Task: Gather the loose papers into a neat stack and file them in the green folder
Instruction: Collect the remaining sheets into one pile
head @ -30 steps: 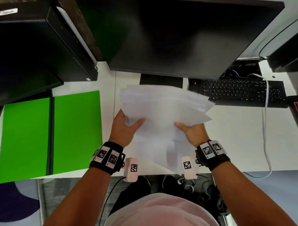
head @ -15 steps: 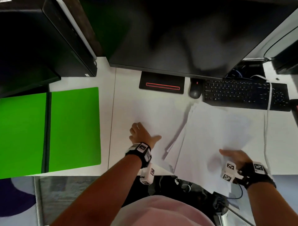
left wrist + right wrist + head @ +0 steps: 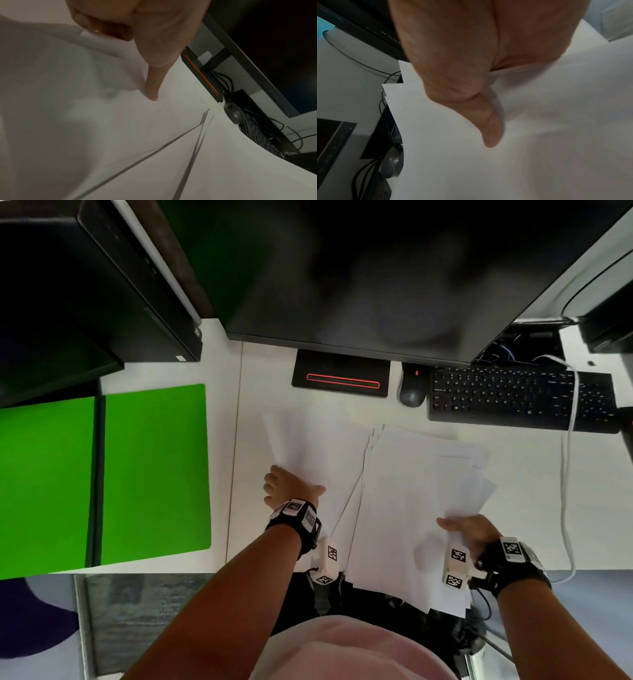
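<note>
The green folder [image 3: 154, 474] lies open flat at the left of the white desk [image 3: 534, 501]. My right hand [image 3: 459, 525] grips an uneven, fanned stack of white papers [image 3: 411, 501] near the desk's front edge, thumb on top [image 3: 489, 135] and fingers hidden beneath. The stack [image 3: 505, 169] overhangs the edge toward my body. To its left lies a loose sheet [image 3: 315, 446]. My left hand [image 3: 294, 484] holds that sheet's near left corner, thumb pressed on top [image 3: 151, 92] and fingers curled at its edge. The sheet [image 3: 102, 121] lifts slightly there.
A black monitor [image 3: 376, 268] hangs over the back of the desk, its base [image 3: 340, 378] just behind the papers. A mouse [image 3: 412, 392] and keyboard [image 3: 520, 398] sit at the back right. A white cable [image 3: 567, 491] runs down the right side. A dark computer case [image 3: 102, 285] stands back left.
A second ago both hands held the fanned stack in front of me. My right hand has carried it right and down; my left let go and took the loose sheet's corner.
</note>
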